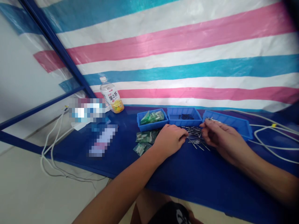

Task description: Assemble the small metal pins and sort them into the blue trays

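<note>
A loose pile of thin metal rods (196, 137) lies on the blue table between my hands. At the pile's left edge rests my left hand (171, 140), its fingers curled together; anything inside them is hidden. My right hand (219, 135) is over the pile's right side, in front of the right blue bin (240, 126), with thumb and fingers pinched. Slim metal tips show just above its fingertips, but I cannot tell whether they are held or lie in the bin. Small bags of metal parts (146, 137) lie left of my left hand.
The left blue bin (151, 127) holds green-tinted bags; the middle bin (184, 119) holds dark small pieces. A drink bottle (113, 96) stands at the back left. White cables (268, 137) run along the right, and a striped sheet (175, 46) hangs behind the blue table (198, 180).
</note>
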Action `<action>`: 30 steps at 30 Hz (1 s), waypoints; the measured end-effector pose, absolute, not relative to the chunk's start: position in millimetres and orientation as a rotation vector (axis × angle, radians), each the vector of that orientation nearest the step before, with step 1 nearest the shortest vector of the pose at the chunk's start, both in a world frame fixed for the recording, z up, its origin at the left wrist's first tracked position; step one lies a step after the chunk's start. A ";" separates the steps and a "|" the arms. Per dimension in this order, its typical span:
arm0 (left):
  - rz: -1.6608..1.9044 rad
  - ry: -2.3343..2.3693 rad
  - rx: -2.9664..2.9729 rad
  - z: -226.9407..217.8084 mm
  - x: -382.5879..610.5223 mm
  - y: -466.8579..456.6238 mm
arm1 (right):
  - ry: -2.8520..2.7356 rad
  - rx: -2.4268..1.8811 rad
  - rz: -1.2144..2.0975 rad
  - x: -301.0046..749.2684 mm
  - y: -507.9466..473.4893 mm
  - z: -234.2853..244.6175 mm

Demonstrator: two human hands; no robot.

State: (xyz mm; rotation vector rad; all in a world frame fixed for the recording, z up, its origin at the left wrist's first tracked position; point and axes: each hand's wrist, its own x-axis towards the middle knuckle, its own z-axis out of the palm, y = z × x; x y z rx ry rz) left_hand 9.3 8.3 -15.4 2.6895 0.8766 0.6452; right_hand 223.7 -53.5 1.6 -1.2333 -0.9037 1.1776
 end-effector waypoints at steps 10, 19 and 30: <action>1.084 0.752 2.384 -13.0 12.9 4.1 | -1.339 -1.402 0.792 225.5 -61.7 1.9; 1.289 0.637 2.290 -7.2 15.3 -0.7 | -1.721 -1.450 0.495 228.3 -64.5 -6.3; 1.218 0.628 2.181 -2.3 15.3 -5.6 | -1.655 -1.387 0.635 227.1 -63.5 -8.9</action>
